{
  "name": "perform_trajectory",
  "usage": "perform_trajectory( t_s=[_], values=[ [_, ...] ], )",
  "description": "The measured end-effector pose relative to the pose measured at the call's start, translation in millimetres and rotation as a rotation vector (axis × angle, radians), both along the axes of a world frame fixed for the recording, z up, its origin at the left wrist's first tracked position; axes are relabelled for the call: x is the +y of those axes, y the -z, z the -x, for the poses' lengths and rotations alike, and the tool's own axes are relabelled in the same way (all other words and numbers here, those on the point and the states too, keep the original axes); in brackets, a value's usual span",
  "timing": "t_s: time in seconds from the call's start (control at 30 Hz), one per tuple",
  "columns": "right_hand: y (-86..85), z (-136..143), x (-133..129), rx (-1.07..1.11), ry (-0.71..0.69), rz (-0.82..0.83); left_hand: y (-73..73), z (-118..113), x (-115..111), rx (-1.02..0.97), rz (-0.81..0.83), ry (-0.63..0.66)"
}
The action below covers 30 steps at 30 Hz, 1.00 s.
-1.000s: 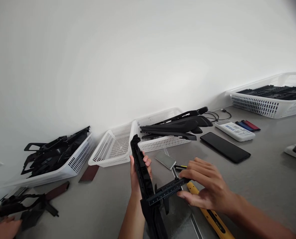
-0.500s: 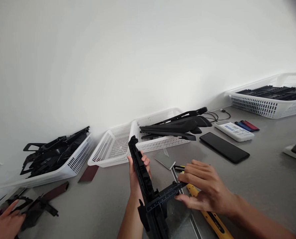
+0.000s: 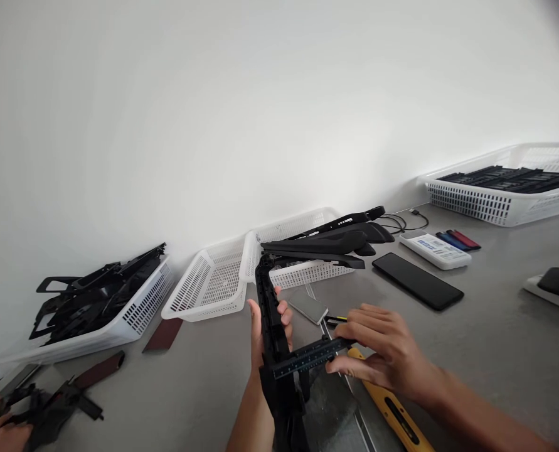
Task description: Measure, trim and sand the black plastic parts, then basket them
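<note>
1. Far left, another person's hand (image 3: 9, 436) is at some dark parts (image 3: 53, 411) on the tabletop (image 3: 180, 389), below a white basket (image 3: 147, 307) heaped with black mouldings (image 3: 95, 295).
2. Next come a flat maroon piece (image 3: 162, 334) and a second white basket (image 3: 204, 307).
3. My left hand (image 3: 256, 345) wraps the long black part (image 3: 270, 307), thumb up its left side, fingers curled round its right. The part is in front of me, raised and tilted, its long axis running from near me out towards the baskets.
4. The dark caliper (image 3: 302, 359) lies crosswise over the part's nearer portion, its scale reaching off to my right. (Whether its jaws touch both sides of the part, I cannot tell.)
5. My right hand (image 3: 377, 345) pinches the caliper's far end between thumb and fingers; the crossing lies to its left, and my left hand is the nearer to it.
6. A yellow tool (image 3: 392, 411) lies below my right hand; further right are a black phone (image 3: 418, 280), a white labelled device (image 3: 434, 250) and another basket (image 3: 472, 201) of black parts.
</note>
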State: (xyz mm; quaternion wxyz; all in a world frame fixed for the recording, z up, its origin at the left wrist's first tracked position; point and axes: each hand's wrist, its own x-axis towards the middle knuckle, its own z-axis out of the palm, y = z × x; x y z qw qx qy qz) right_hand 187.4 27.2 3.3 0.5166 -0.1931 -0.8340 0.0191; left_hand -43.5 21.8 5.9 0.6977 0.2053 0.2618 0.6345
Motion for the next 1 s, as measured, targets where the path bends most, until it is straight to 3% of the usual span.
perform_trajectory(
  t_s=[0.13, 0.33, 0.47, 0.6, 0.83, 1.0],
  values=[
    [-3.3, 5.4, -10.2, -0.048, -0.115, 0.145, 4.8, -2.8, -0.3, 0.005, -0.046, -0.032],
    [0.0, 15.8, -24.8, -0.207, -0.262, 0.172, 0.8, -2.4, -1.8, -0.053, -0.029, -0.14],
    [4.4, 18.2, -21.0, -0.229, -0.18, 0.225, -1.7, 2.6, -2.7, -0.084, -0.034, -0.147],
    [6.4, 17.1, -12.1, -0.188, -0.029, 0.24, -0.1, 2.7, -2.5, 0.01, -0.039, -0.031],
    [11.8, 4.6, 9.2, -0.079, 0.268, 0.313, 1.3, -31.9, -16.0, 0.1, 0.029, -0.007],
    [11.3, 0.5, 13.5, -0.086, 0.296, 0.29, 1.1, -35.6, -20.3, 0.116, 0.045, 0.055]
  ],
)
